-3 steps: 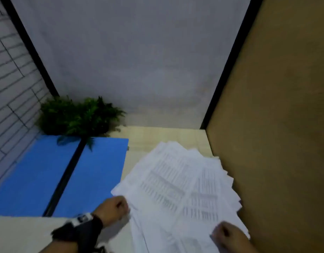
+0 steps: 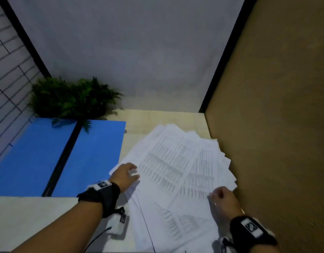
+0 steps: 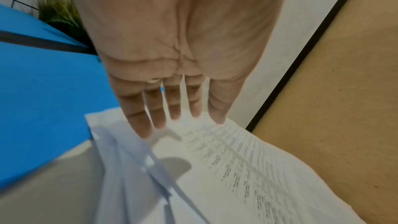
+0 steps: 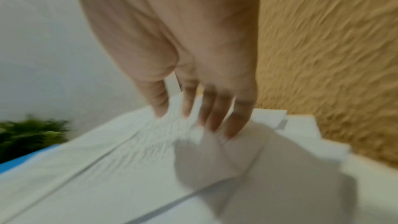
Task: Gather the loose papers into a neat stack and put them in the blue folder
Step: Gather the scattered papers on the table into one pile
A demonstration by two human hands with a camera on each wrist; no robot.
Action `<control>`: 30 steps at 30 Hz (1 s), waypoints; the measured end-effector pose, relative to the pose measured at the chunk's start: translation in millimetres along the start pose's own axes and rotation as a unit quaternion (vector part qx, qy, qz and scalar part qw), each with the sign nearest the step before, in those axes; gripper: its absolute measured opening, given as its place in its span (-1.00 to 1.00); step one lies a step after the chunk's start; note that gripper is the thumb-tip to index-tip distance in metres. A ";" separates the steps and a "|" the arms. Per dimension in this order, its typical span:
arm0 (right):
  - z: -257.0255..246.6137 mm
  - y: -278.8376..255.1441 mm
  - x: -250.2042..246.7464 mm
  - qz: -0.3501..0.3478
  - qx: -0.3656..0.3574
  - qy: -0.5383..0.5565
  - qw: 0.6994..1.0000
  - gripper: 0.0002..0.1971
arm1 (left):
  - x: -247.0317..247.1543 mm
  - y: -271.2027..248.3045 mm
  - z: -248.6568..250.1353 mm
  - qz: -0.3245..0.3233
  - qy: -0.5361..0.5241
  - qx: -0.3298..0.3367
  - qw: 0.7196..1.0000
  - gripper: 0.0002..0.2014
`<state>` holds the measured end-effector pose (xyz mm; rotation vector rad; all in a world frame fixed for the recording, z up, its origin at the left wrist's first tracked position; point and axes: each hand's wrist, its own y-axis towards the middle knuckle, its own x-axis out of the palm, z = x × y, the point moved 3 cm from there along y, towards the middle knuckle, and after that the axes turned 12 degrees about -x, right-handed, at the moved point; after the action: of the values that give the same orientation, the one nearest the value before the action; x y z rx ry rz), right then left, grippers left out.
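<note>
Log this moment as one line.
papers: fanned, unstacked | blue folder: open, holds no papers | left hand: flat on papers | right hand: fingers on papers

Pale wooden desk (image 2: 163, 115), boxed in by a grey wall at its far edge and a brown board along its right edge. Lying open and flat on the left side is the blue folder (image 2: 95, 154), black spine running up its middle, reaching close to the far-left corner. In that corner sits a green fern (image 2: 69, 97), fronds overhanging the folder's far edge. Fanned across the right side, the loose printed papers (image 2: 172, 167), overlapping, spreading from the near edge toward the far-right corner.
</note>
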<state>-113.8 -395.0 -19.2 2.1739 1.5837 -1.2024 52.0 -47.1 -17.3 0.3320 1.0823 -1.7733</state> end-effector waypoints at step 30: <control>2.2 49.5 4.1 0.093 0.076 -0.084 0.989 -0.59 | 77.5 -44.9 -13.7 0.050 -0.172 -0.134 0.975 -0.64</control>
<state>-71.7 -413.6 -37.9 2.1857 1.2293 -1.4438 -25.8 -78.1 -51.7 -0.0838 1.0160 -1.5039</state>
